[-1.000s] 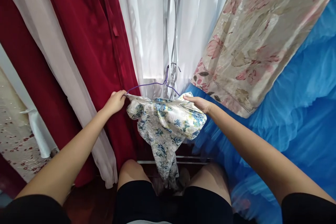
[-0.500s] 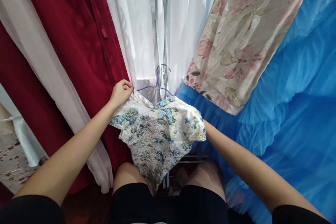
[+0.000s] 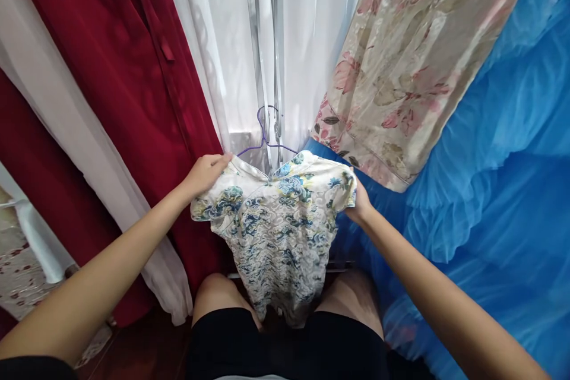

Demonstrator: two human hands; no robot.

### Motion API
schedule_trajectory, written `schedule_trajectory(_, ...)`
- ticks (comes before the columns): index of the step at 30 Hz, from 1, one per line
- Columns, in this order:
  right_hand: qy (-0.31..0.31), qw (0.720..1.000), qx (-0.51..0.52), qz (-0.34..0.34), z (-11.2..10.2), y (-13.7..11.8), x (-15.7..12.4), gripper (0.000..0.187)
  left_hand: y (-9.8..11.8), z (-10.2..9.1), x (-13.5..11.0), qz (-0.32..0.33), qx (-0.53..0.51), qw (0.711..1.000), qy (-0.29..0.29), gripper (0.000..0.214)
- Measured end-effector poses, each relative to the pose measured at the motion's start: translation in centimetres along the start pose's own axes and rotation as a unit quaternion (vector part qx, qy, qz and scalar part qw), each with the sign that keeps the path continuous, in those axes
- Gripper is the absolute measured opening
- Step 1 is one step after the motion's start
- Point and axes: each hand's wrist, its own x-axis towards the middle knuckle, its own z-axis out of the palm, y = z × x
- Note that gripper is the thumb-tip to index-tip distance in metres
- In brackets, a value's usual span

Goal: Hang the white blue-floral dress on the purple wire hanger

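Observation:
A small white dress with blue and yellow flowers hangs on a purple wire hanger in front of me. My left hand pinches the dress's left shoulder at the hanger's end. My right hand grips the right sleeve from behind; its fingers are mostly hidden by the cloth. The hanger's hook sits by a shiny metal pole. The dress's hem falls between my knees.
Garments hang close all round: a dark red dress and a white one at left, sheer white fabric behind, a beige floral dress and blue tulle at right. The floor below is dark wood.
The dress has been spread out flat on the hanger and now hangs straighter. My right hand has slipped from on top of the right shoulder to behind the sleeve. The view shifted slightly.

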Motion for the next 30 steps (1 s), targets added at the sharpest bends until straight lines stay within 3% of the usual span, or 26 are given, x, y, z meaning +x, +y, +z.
schedule_trajectory(5, 0.234, 0.961, 0.006, -0.143, 1.5, -2.9, -0.2, 0.047, 2.8, 0.3, -0.7, 0.067, 0.048, 0.997, 0.006, 0.043)
schedule_trajectory(8, 0.284, 0.945, 0.017, -0.164, 2.9, -5.4, 1.7, 0.042, 3.3, 0.4, 0.4, 0.066, 0.057, 0.996, -0.015, 0.044)
schedule_trajectory(10, 0.276, 0.945, 0.057, -0.164, 3.2, -7.2, 3.2, 0.04, 3.5, 0.8, 1.0, 0.059, 0.05, 0.996, -0.047, 0.044)
schedule_trajectory(13, 0.191, 0.963, 0.086, -0.167, 3.1, -9.4, 4.3, 0.04, 4.0, 1.6, 1.2, 0.049, 0.033, 0.996, -0.063, 0.045)
schedule_trajectory(16, 0.126, 0.969, 0.06, -0.204, 3.7, -10.4, 3.5, 0.041, 4.1, 2.4, 1.1, 0.039, 0.012, 0.998, -0.046, 0.046)
schedule_trajectory(19, 0.074, 0.964, -0.02, -0.255, 5.9, -10.3, 0.8, 0.043, 2.9, 2.6, 1.5, 0.008, 0.002, 1.0, 0.008, 0.047)
schedule_trajectory(21, -0.022, 0.957, -0.106, -0.268, 8.0, -9.9, -2.1, 0.046, 1.6, 2.5, 1.7, -0.029, -0.004, 0.997, 0.069, 0.05)
schedule_trajectory(23, -0.182, 0.925, -0.209, -0.259, 9.8, -9.5, -5.2, 0.046, 0.3, 2.3, 1.6, -0.061, -0.035, 0.988, 0.141, 0.054)
schedule_trajectory(25, -0.337, 0.855, -0.309, -0.244, 11.0, -9.0, -7.7, 0.043, -0.3, 2.1, 0.9, -0.068, -0.098, 0.971, 0.205, 0.059)
schedule_trajectory(26, -0.378, 0.821, -0.351, -0.244, 11.2, -8.6, -8.5, 0.04, -0.3, 2.1, 0.5, -0.062, -0.138, 0.961, 0.23, 0.063)
schedule_trajectory(28, -0.373, 0.781, -0.422, -0.269, 11.2, -7.3, -8.7, 0.04, 0.7, 2.1, -0.5, -0.037, -0.22, 0.945, 0.238, 0.07)
schedule_trajectory(30, -0.304, 0.758, -0.485, -0.312, 11.0, -5.4, -7.6, 0.063, 2.7, 2.5, -1.6, -0.01, -0.299, 0.936, 0.186, 0.074)
